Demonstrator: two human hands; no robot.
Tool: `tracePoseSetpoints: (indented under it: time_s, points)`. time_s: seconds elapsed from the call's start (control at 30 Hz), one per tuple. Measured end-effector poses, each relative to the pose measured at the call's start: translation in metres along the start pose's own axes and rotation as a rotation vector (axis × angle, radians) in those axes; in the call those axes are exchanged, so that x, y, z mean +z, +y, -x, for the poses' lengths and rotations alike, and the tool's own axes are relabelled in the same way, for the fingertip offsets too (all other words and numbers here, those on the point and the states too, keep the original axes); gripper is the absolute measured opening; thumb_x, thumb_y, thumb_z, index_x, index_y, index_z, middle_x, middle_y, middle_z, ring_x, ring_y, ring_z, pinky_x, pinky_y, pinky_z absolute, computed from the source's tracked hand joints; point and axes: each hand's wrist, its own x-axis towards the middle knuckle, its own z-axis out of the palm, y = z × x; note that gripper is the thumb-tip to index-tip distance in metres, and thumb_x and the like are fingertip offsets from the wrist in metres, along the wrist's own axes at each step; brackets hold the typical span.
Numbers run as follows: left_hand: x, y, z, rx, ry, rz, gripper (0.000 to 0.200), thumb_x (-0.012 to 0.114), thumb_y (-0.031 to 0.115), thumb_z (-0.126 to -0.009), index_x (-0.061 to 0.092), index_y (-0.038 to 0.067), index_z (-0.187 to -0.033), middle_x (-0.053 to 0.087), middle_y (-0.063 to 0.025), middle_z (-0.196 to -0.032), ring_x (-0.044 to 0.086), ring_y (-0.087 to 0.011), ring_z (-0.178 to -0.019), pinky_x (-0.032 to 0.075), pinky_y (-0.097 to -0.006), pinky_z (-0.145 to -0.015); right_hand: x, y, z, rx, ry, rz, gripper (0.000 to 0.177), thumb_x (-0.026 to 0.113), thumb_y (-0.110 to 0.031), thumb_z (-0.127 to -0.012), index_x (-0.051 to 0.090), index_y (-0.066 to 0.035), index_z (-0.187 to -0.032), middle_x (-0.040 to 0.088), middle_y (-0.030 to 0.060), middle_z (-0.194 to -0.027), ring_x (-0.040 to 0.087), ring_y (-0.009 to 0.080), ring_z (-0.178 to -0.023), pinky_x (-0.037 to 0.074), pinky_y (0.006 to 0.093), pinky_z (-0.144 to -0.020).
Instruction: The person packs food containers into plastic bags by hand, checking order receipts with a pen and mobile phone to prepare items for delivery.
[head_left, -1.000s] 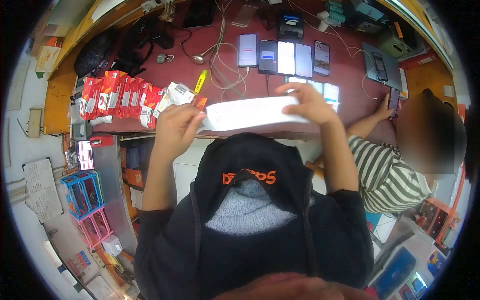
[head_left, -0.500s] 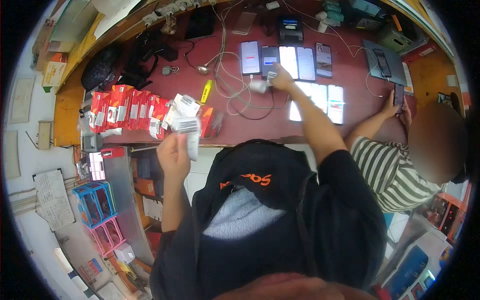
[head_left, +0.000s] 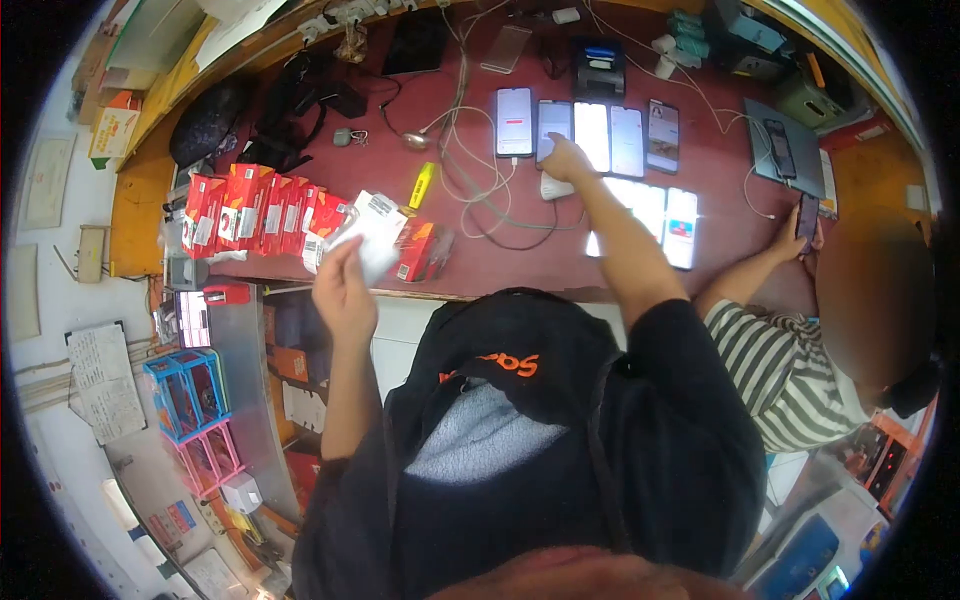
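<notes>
A white paper [head_left: 376,250] is pinched in my left hand [head_left: 345,290], over the near edge of the table, beside the red boxes [head_left: 245,208]. My right hand [head_left: 568,162] reaches to the row of phones, its pointing finger at the lower part of a dark-framed phone [head_left: 554,118]. Under that hand lies a white charger [head_left: 556,187]. Lit phones stand on both sides, among them a cabled phone [head_left: 514,120] and a white-screened phone [head_left: 591,138]. More bright phones [head_left: 680,228] lie nearer, partly behind my right forearm.
A yellow highlighter [head_left: 421,186] and loose white cables [head_left: 460,150] lie mid-table. At the right, a person in a striped shirt [head_left: 775,365] holds a phone [head_left: 806,222]. A card terminal or printer [head_left: 598,68], dark bag [head_left: 290,110] and laptop [head_left: 790,150] sit farther back.
The paper in my left hand has turned and shifted, its printed side no longer showing. My right hand still points at the same phone. The whole view has shifted slightly.
</notes>
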Motion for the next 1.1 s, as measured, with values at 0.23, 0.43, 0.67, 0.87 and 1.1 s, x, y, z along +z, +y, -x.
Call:
tracePoseSetpoints:
  time_s: [0.23,0.43,0.67,0.87,1.1]
  points:
    - [0.186,-0.045,-0.136,0.344,-0.178,-0.405,0.084,0.075,0.035,-0.076,0.035,-0.006,-0.138,0.051,-0.0294,-0.124,0.049,-0.0435,-0.117,0.038,-0.0477,-0.1,-0.038,-0.012,0.086,-0.015,0.289,-0.5,0.074,0.065,-0.013,-0.07,0.038,-0.006,-0.138,0.064,0.0265,-0.108,0.063,0.0373,-0.103,0.049,0.0402,-0.09]
    - [0.301,-0.123,-0.186,-0.163,-0.473,-0.787,0.118,0.07,0.057,-0.072,0.003,-0.002,-0.15,0.024,-0.025,-0.151,0.021,-0.0365,-0.142,0.011,-0.0526,-0.116,-0.042,-0.011,0.217,0.041,0.269,-1.002,0.076,0.051,0.009,-0.08,0.016,-0.008,-0.146,0.065,0.0211,-0.105,0.064,0.0221,-0.093,0.051,0.0307,-0.076]
    - [0.327,-0.167,-0.182,-0.15,-0.486,-0.825,0.121,0.067,0.062,-0.071,0.002,-0.002,-0.15,0.021,-0.0239,-0.153,0.019,-0.0368,-0.142,0.007,-0.0536,-0.116,-0.002,0.042,0.318,0.331,0.485,-1.231,0.069,0.047,0.016,-0.082,0.022,-0.005,-0.143,0.063,0.0159,-0.103,0.063,0.0163,-0.089,0.049,0.0252,-0.074]
    - [0.317,-0.156,-0.185,-0.08,-0.425,-0.816,0.117,0.069,0.059,-0.07,0.01,-0.002,-0.149,0.031,-0.0221,-0.149,0.024,-0.0334,-0.141,0.008,-0.0577,-0.114,-0.036,0.04,0.285,0.226,0.743,-1.17,0.064,0.049,0.015,-0.082,0.028,-0.002,-0.14,0.055,0.0154,-0.119,0.059,0.0175,-0.104,0.047,0.026,-0.086]
    - [0.236,-0.049,-0.187,-0.022,-0.267,0.033,0.057,0.065,0.022,-0.083,0.05,-0.002,-0.132,0.061,-0.0158,-0.118,0.062,-0.0229,-0.103,0.045,-0.0394,-0.092,-0.216,0.016,0.189,-0.285,1.181,-0.854,0.03,0.058,0.001,-0.088,0.059,0.003,-0.117,0.061,0.0087,-0.111,0.059,0.012,-0.089,0.048,0.0221,-0.076]
